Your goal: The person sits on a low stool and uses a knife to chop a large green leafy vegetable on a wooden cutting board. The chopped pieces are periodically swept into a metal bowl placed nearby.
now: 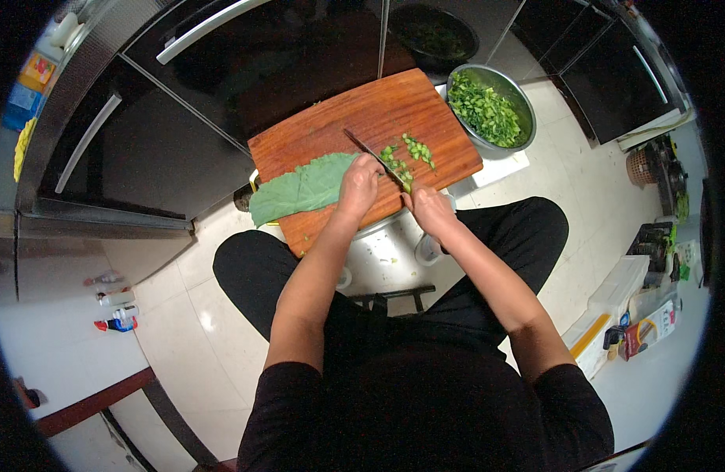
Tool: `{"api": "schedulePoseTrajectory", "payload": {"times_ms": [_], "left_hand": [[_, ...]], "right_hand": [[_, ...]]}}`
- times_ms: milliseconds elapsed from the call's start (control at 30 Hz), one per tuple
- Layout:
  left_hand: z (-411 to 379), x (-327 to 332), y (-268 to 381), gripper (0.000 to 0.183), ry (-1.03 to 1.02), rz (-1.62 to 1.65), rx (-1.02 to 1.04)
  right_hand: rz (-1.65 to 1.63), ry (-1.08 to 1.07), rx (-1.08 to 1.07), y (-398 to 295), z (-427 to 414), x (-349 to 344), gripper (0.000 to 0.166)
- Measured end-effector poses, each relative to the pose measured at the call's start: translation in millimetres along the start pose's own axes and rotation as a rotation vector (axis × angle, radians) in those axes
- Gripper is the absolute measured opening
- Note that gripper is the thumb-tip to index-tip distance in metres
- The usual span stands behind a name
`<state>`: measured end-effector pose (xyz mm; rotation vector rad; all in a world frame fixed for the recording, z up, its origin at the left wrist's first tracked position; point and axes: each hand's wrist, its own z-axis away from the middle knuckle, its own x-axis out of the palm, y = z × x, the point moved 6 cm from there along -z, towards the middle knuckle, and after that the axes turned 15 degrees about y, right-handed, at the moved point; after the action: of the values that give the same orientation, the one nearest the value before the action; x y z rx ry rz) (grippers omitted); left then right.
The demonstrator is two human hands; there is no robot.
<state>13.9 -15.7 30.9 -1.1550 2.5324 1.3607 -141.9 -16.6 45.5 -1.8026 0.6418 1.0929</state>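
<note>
A large green leaf (303, 186) lies across the left part of a wooden cutting board (350, 112). My left hand (361, 180) presses on its right end with curled fingers. My right hand (430, 203) grips a knife (368, 150), whose dark blade slants up and left, close beside the left fingertips. Chopped green pieces (419, 147) lie to the right of the blade, some against it. The knife's handle is hidden in my right hand.
A metal bowl (527, 100) of chopped greens (486, 112) stands right of the board, above a white surface (501, 171). Dark glossy cabinets (291, 65) rise close behind the board. My knees flank its near side. Bottles (117, 310) stand at the left.
</note>
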Motion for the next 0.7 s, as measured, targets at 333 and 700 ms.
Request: {"api": "schedulePoseTrajectory", "payload": {"times_ms": [333,700], "left_hand": [[-2,-1,-6,0.012,0.051,-0.092,-0.013],[-28,-9,15,0.028,0.108,-0.194,-0.085]], "right_hand": [[-0.063,-0.032,0.099,38,-18,-15,0.032],[0.207,0.173,-0.227,52,-34,-66,0.022]]}}
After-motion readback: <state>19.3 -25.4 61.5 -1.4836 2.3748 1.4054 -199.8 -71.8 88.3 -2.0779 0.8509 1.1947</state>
